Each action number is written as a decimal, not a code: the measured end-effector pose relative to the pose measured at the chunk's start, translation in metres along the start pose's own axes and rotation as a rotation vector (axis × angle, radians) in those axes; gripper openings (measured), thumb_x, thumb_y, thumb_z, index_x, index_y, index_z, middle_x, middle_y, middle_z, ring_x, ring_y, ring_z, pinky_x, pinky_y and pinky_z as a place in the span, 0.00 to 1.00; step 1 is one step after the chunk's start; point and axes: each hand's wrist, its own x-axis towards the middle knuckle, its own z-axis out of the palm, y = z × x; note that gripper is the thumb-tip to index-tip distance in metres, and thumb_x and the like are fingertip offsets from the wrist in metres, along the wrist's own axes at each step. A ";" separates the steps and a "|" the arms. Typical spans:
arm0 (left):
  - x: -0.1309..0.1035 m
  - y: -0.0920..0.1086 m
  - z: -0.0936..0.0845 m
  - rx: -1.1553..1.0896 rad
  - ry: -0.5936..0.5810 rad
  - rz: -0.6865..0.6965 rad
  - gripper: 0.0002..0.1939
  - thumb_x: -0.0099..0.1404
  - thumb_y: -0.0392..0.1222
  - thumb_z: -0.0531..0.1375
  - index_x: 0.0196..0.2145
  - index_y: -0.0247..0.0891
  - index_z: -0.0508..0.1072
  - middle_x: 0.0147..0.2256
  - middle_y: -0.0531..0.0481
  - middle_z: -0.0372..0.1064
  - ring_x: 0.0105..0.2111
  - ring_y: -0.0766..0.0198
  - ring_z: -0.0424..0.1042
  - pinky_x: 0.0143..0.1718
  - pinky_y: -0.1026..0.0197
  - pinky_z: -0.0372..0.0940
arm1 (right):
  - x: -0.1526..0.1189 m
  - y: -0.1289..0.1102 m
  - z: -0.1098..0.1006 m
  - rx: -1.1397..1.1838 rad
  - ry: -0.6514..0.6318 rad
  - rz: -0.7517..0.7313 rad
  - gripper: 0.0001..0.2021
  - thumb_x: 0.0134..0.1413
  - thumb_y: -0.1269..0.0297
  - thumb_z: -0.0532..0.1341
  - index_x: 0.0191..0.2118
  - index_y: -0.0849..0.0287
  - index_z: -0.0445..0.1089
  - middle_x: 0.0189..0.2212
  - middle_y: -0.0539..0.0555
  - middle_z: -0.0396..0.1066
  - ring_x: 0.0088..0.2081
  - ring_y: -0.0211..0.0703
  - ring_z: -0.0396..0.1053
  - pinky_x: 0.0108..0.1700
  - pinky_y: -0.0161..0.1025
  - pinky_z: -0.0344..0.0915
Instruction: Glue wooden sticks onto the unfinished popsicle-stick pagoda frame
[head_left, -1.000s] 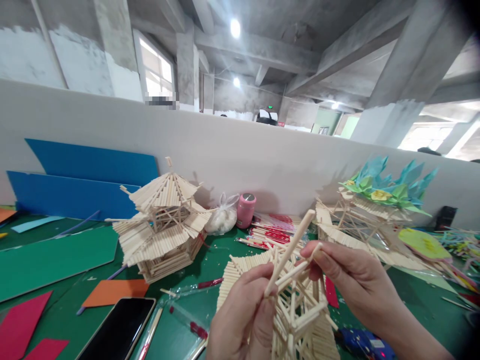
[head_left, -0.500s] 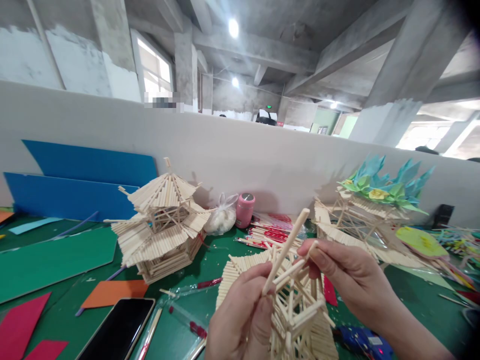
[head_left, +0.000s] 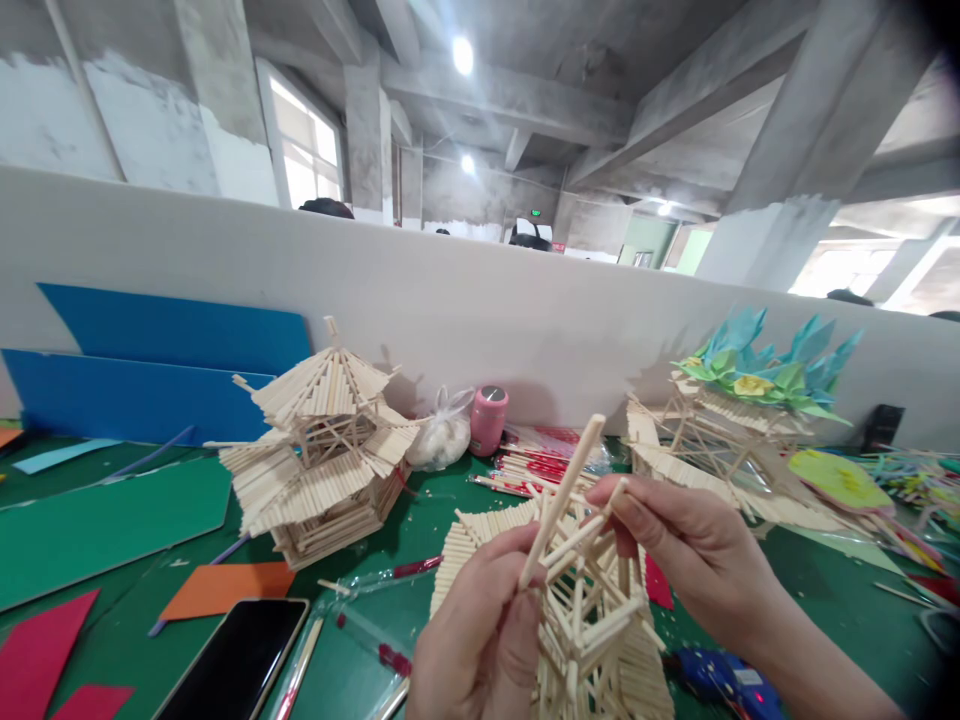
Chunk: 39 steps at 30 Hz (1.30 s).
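My left hand is closed around the lower end of a thick wooden stick, which slants up and to the right. With thumb and fingertips, my right hand pinches the upper end of a thinner wooden stick. That thinner stick runs down toward my left fingers and the thick stick's base; whether the two are joined I cannot tell. Directly beneath both hands stands a stick-built model with a slatted roof and an open lattice on top, partly hidden by my left hand.
A finished-looking stick pavilion stands left, another model topped with blue paper petals right. A blue glue gun lies near my right forearm, a phone at front left. Behind are a pink flask and packaged sticks.
Both hands and the sticks they hold have shifted very slightly left, along with a small shift of the whole view. The grips are unchanged.
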 end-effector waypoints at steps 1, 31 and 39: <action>0.000 0.000 0.000 -0.004 0.000 0.002 0.09 0.61 0.35 0.55 0.33 0.45 0.74 0.41 0.50 0.72 0.42 0.61 0.70 0.43 0.66 0.65 | 0.000 0.000 0.000 0.009 0.008 -0.004 0.12 0.57 0.60 0.51 0.37 0.56 0.70 0.21 0.48 0.65 0.22 0.34 0.60 0.24 0.30 0.60; 0.000 0.003 0.001 -0.021 -0.007 -0.031 0.09 0.62 0.36 0.54 0.32 0.45 0.74 0.41 0.49 0.72 0.42 0.60 0.70 0.43 0.64 0.64 | 0.002 0.000 0.004 0.109 0.004 -0.018 0.10 0.58 0.62 0.51 0.32 0.53 0.69 0.21 0.45 0.64 0.23 0.30 0.58 0.26 0.26 0.57; -0.001 0.005 0.002 -0.004 -0.002 -0.039 0.09 0.62 0.36 0.54 0.32 0.45 0.74 0.41 0.49 0.72 0.42 0.60 0.70 0.44 0.64 0.63 | 0.002 -0.001 0.005 0.123 0.025 -0.062 0.10 0.58 0.64 0.52 0.31 0.54 0.68 0.23 0.45 0.65 0.23 0.29 0.59 0.26 0.24 0.57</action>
